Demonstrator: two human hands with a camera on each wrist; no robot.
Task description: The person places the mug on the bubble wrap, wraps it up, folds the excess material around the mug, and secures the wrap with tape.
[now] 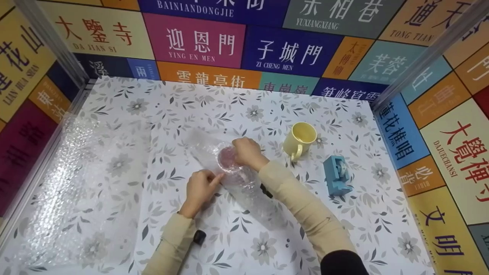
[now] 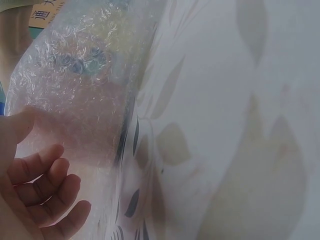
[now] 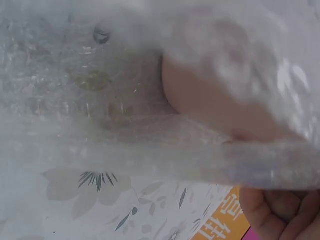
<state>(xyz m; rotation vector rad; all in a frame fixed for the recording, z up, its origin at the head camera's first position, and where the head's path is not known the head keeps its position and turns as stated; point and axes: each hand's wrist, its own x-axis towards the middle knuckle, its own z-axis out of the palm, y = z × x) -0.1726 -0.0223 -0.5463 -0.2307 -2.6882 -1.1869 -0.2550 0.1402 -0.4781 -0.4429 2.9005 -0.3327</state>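
Note:
A pink cup (image 1: 227,157) stands near the middle of the table, with a sheet of clear bubble wrap (image 1: 258,204) round its side. At the cup's near left is my left hand (image 1: 199,191). In the left wrist view its thumb touches the bubble wrap (image 2: 75,100) and its loosely bent fingers (image 2: 47,192) hold nothing. My right hand (image 1: 249,152) is at the cup's right rim. Curled fingers (image 3: 277,212) grip the wrap's edge in the right wrist view, where the wrap partly hides the cup.
To the right of the cup stands a yellow mug (image 1: 300,139). A blue tape dispenser (image 1: 337,175) sits further right. More bubble wrap (image 1: 72,191) covers the table's left side. Printed panels (image 1: 198,42) border the back and both sides of the flowered table (image 1: 263,244).

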